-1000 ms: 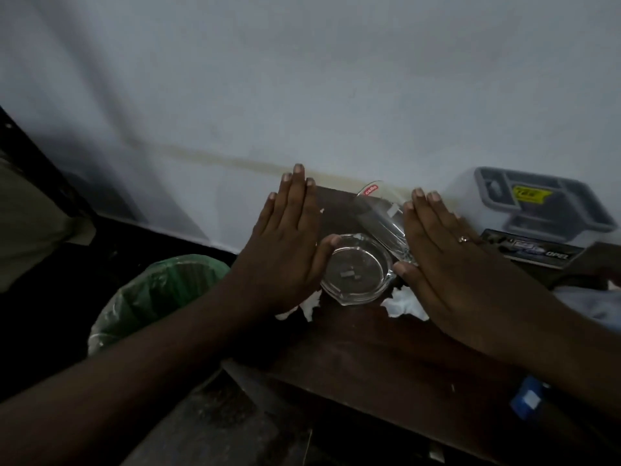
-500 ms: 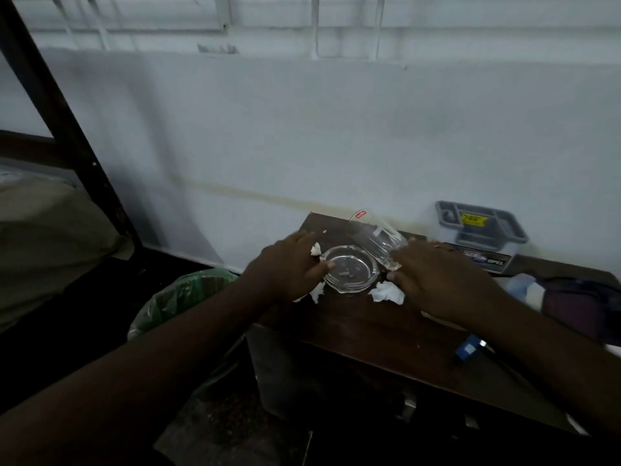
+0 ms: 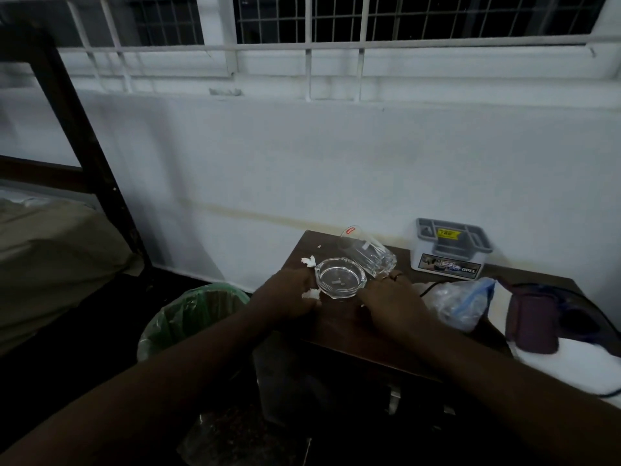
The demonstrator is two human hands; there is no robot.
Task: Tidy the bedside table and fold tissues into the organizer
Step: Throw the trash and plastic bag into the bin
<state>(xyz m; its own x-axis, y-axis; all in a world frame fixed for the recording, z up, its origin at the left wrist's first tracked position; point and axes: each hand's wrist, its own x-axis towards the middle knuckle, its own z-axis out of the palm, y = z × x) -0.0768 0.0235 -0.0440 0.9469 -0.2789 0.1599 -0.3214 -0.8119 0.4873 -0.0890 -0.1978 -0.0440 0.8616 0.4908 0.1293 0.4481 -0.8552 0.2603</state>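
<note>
My left hand (image 3: 289, 295) is curled on the dark wooden bedside table (image 3: 339, 334), gripping torn white tissue (image 3: 311, 294) that pokes out by its fingers. Another tissue scrap (image 3: 309, 261) lies at the table's left edge. My right hand (image 3: 393, 297), with a ring on it, is curled over the spot where a crumpled tissue lay; only a white speck shows under it. Between the hands sits a clear glass ashtray (image 3: 341, 277). A glass tumbler (image 3: 368, 255) lies on its side behind it. The grey and white organizer (image 3: 450, 250) stands against the wall at the back right.
A bin with a green liner (image 3: 191, 317) stands on the floor left of the table. A clear plastic bag (image 3: 463, 304), a dark pouch (image 3: 531, 324) and a black cable lie on the right. A bed and its dark frame (image 3: 84, 136) are at far left.
Both hands went from flat and spread beside the ashtray to curled, gathering tissue pieces. The view pulled back and up, so the window now shows.
</note>
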